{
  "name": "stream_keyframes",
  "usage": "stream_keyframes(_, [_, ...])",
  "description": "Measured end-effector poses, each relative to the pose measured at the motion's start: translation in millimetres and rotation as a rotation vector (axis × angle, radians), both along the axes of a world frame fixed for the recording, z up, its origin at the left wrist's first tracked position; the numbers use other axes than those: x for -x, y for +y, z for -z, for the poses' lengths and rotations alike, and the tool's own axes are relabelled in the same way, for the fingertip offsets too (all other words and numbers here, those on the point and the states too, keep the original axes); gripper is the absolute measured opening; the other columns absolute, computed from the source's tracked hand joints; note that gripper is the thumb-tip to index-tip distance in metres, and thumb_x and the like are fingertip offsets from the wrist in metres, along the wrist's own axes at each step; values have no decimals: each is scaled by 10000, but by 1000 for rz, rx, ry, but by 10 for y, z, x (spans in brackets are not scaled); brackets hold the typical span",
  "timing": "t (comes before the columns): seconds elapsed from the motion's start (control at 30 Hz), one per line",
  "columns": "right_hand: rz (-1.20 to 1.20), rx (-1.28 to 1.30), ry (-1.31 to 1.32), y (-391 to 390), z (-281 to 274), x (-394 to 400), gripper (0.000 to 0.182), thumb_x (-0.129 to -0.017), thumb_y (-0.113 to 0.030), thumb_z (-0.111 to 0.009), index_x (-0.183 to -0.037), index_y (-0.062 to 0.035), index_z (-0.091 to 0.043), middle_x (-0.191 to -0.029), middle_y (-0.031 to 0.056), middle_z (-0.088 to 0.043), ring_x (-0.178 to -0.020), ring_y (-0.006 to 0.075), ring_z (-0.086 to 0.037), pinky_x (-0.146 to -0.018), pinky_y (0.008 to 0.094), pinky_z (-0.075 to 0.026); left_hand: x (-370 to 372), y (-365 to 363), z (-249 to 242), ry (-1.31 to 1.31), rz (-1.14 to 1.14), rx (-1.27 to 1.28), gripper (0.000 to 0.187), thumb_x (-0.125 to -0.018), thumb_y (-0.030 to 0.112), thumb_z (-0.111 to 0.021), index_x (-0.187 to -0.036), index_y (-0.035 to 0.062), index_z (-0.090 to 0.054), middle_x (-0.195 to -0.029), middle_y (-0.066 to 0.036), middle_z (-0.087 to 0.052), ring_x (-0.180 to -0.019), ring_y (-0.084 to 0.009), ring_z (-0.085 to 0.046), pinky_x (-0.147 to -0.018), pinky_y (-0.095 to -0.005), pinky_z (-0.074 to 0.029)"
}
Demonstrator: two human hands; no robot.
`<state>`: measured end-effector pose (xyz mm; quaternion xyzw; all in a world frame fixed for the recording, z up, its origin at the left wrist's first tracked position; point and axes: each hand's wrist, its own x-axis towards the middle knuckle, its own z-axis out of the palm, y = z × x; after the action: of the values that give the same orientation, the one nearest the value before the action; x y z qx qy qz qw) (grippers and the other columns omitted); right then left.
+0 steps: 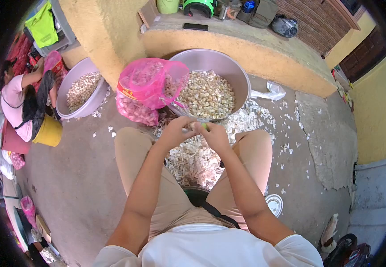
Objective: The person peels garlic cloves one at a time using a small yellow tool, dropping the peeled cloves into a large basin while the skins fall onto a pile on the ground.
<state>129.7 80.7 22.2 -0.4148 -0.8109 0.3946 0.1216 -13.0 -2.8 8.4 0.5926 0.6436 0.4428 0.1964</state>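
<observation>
Fingers (188,126) of our left hand (175,131) and right hand (214,135) pinched together on a garlic clove (204,126) at frame centre, above the peel pile (193,160), below the garlic-filled metal basin (211,89), pink bag (146,89) beside it.

Straight ahead of hands: big metal bowl (211,62) of cloves blocks forward reach. Pink bag (146,89) crowds front-left, leaning on bowl rim. Peel heap (193,162) fills floor between knees. Bare floor (77,178) open far left and right; second bowl (79,91) and seated person (19,104) beyond on left.
</observation>
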Motion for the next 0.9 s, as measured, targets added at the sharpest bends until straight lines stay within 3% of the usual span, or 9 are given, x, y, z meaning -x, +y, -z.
stream_keyframes(0.07, [13,-8,61,25,37,-13,489,-752,-562,-488,-735,-99,-646,-530,129,-536,-554,295,-557,-533,377,-424,34,5,-65,-289,55,130,319,-713,114,-656,-1006,21,-570,-855,-47,-603,-726,-118,-558,-626,-258,-451])
stream_keyframes(0.17, [41,-97,88,3,-14,4,469,-751,-539,-505,-697,-90,-632,-518,126,-529,-527,295,-546,-509,380,-415,28,-3,-131,-431,7,213,307,-742,115,-641,-1017,-2,-570,-844,-34,-606,-737,-92,-542,-622,-248,-450])
stream_keyframes(0.33, [51,-457,182,-95,-82,11,426,-748,-492,-537,-633,-86,-599,-515,120,-528,-493,302,-529,-475,380,-407,24,11,-26,-524,-27,176,316,-751,192,-647,-997,0,-594,-826,-45,-624,-730,-92,-548,-651,-251,-447])
stream_keyframes(0.43, [35,-482,125,-82,-25,15,398,-744,-469,-560,-647,-84,-596,-523,115,-532,-508,299,-537,-481,376,-411,33,-7,-46,-553,-66,192,314,-757,192,-642,-990,-11,-594,-835,-49,-623,-746,-88,-550,-668,-245,-444])
stream_keyframes(0.53, [14,-331,116,-62,-65,-4,401,-740,-468,-565,-678,-72,-588,-544,125,-539,-535,305,-542,-493,377,-418,41,0,-25,-596,-60,186,317,-757,180,-642,-997,-20,-588,-858,-56,-619,-774,-88,-549,-690,-240,-440])
stream_keyframes(0.63, [-32,-282,93,-17,-51,-29,395,-749,-443,-577,-743,-48,-579,-570,120,-549,-520,257,-554,-490,362,-415,73,10,42,-695,-54,164,300,-760,170,-638,-995,-12,-591,-884,-51,-615,-800,-90,-547,-713,-238,-436])
stream_keyframes(0.73, [64,43,467,57,119,7,218,-771,-263,-616,-820,-51,-599,-625,19,-566,-475,113,-480,-441,265,-368,57,0,-5,-786,-69,153,265,-766,161,-631,-975,1,-603,-897,-40,-613,-810,-93,-546,-726,-239,-436])
stream_keyframes(0.83, [87,344,558,19,-54,-6,182,-758,-175,-635,-857,-29,-590,-692,-15,-561,-512,40,-442,-433,205,-342,31,18,19,-726,-64,151,235,-768,150,-628,-955,9,-613,-893,-34,-614,-813,-96,-547,-730,-238,-436])
stream_keyframes(0.9, [86,429,476,10,-80,-15,212,-732,-154,-659,-884,-24,-589,-709,9,-584,-593,57,-489,-523,215,-392,16,25,15,-639,-59,124,225,-767,143,-627,-949,11,-613,-880,-30,-609,-789,-89,-543,-695,-229,-437])
